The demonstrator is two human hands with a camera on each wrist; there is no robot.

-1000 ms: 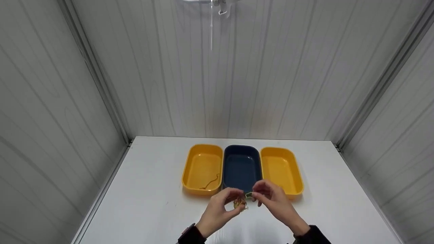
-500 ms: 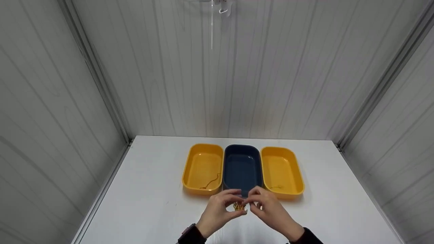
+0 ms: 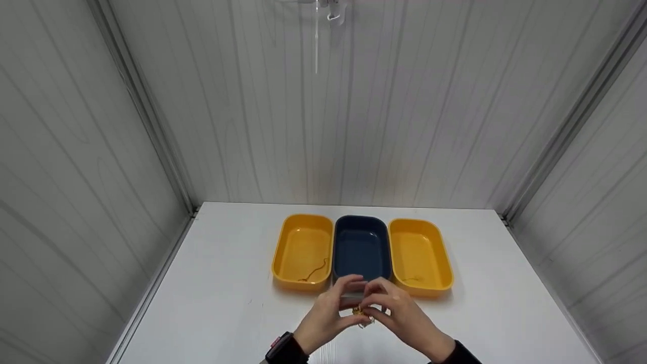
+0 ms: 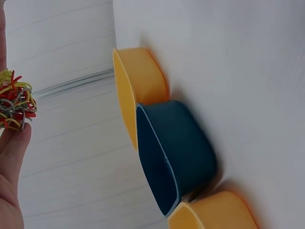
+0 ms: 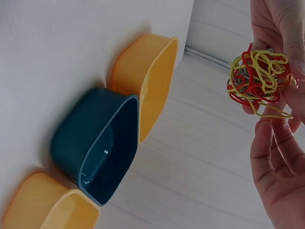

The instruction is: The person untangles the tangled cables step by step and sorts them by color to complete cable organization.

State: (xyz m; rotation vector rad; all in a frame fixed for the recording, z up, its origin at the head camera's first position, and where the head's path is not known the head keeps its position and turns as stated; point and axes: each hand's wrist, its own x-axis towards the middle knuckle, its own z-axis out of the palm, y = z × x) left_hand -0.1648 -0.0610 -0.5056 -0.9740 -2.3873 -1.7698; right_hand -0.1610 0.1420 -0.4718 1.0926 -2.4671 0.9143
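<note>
Tangle of red, yellow and grey cords (image 5: 259,76) at lower centre of head frame, between both hands. Left hand (image 3: 323,314): grip clamped on it. Right hand (image 3: 407,316): fingertips at its side; cannot tell whether that grip pinches a strand. Just above them, blue tray (image 3: 361,247) between left yellow tray (image 3: 302,242), holding one dark cord (image 3: 316,272), and right yellow tray (image 3: 418,247). All three on white bench (image 3: 227,298).

White worktop (image 3: 222,273) carried one row

The worktop was flat and plain. On it stood a left yellow bin (image 3: 303,246), a dark blue bin (image 3: 361,247) in the middle and a right yellow bin (image 3: 419,247), all upright, close side by side, near the far edge.
</note>
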